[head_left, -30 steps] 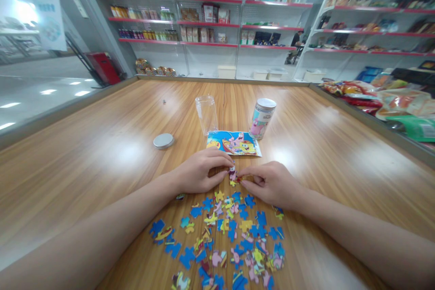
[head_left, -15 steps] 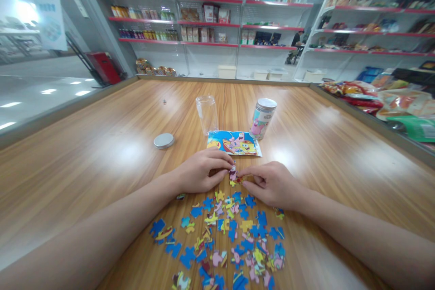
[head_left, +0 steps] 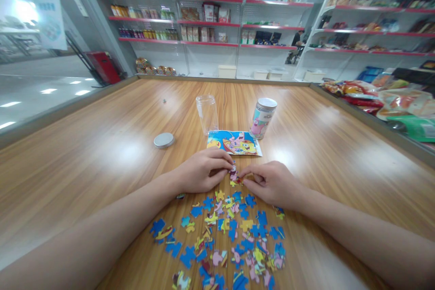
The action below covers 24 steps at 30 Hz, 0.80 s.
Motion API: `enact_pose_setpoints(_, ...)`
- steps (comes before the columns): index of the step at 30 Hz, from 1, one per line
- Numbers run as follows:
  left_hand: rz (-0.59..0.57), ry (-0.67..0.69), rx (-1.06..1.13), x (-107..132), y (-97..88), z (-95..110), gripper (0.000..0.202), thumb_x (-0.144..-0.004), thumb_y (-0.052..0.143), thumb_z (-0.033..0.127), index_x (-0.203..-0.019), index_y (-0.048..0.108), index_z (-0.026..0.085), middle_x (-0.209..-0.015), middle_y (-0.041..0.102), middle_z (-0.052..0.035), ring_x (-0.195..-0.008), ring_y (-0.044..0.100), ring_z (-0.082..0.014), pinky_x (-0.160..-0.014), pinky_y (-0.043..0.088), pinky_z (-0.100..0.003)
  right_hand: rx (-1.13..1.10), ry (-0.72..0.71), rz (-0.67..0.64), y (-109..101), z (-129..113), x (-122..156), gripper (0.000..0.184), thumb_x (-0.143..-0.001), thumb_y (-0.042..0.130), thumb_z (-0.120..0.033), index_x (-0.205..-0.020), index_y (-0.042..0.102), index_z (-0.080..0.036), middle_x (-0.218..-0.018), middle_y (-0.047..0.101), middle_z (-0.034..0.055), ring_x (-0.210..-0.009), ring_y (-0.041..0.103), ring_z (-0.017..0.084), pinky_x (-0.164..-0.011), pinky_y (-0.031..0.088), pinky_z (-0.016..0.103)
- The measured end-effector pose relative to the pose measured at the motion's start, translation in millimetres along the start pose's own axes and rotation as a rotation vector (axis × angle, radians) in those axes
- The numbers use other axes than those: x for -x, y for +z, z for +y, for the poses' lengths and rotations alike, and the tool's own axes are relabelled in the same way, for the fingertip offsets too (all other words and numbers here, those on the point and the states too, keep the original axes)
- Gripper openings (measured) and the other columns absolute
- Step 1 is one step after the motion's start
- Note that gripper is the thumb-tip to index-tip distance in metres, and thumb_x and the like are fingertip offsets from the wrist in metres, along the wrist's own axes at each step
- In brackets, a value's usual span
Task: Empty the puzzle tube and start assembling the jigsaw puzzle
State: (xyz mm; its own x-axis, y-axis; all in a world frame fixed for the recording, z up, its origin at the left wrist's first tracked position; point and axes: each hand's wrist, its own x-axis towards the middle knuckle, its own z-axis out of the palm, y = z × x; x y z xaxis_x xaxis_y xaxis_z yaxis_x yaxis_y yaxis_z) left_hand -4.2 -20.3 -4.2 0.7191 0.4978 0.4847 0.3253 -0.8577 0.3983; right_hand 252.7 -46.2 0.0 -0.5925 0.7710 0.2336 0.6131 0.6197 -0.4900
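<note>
A small cluster of puzzle pieces (head_left: 233,175), pink, white, red and yellow, lies on the table between my two hands. My left hand (head_left: 205,170) comes at it from the left, thumb and fingers bent in and closed on its edge. On the other side, the thumb and index finger of my right hand (head_left: 273,182) close on a reddish puzzle piece (head_left: 239,181) at the cluster's lower right; the fingertips hide part of it. Just beyond my hands lies a cartoon picture sheet (head_left: 234,143). Many loose puzzle pieces (head_left: 233,230), mostly blue, yellow and pink, spread across the near side.
Behind the sheet stand a clear open jar (head_left: 206,115) and a labelled jar with a silver lid (head_left: 263,118). A loose silver lid (head_left: 163,140) rests at the left. Packaged goods (head_left: 360,95) are heaped past the table's right edge, and stocked shelves (head_left: 207,22) line the back.
Hardly anything differs. My right fingertips have shifted very slightly to the right at the cluster; my left hand keeps its place.
</note>
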Motion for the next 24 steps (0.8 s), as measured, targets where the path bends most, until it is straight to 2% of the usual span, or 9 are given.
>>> enact_pose_setpoints(24,-0.034,-0.03,-0.049,-2.6,-1.2,3.6,0.02,-0.095,0.06,0.022,-0.109,0.073,0.015,-0.102,0.067,-0.0103,-0.095,0.064,-0.019,-0.085,0.055,-0.034,0.004,0.005,-0.007,-0.5,0.2,-0.1,0.019,-0.09,0.062,-0.025,-0.102,0.075,-0.027,-0.053,0.049,-0.0078,-0.049,0.043,0.008,-0.056,0.031,0.023)
